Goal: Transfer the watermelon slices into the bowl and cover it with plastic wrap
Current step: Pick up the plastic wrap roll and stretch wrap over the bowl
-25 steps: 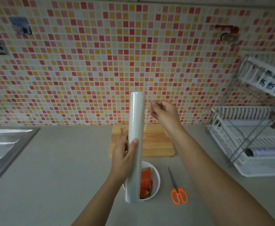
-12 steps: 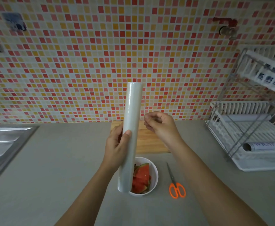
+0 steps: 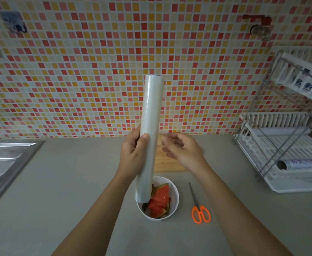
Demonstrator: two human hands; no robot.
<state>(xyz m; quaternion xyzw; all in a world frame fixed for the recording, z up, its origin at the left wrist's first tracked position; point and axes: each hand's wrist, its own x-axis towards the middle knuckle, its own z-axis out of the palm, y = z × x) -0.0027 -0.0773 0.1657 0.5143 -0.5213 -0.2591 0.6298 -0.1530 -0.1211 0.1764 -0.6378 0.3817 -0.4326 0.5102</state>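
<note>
- Now: slices [image 3: 159,200] already in bowl [image 3: 175,198], lower centre; wrapping step.
- Left hand [image 3: 133,154] clamps upright roll [image 3: 150,137], frame centre.
- Right hand [image 3: 183,150] loosely curled, empty, beside the roll.
- Next, likely: find and pinch the film edge.

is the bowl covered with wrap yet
Not yet. The bowl is open, watermelon bare inside; the left hand holds the roll upright.

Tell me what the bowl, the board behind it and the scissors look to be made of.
Bowl: glossy white, smooth rim; ceramic or hard plastic, cannot tell which.
Board: pale wood, matte, faint grain lines.
Scissors: grey metal blades, bright orange handles, likely plastic.
</note>
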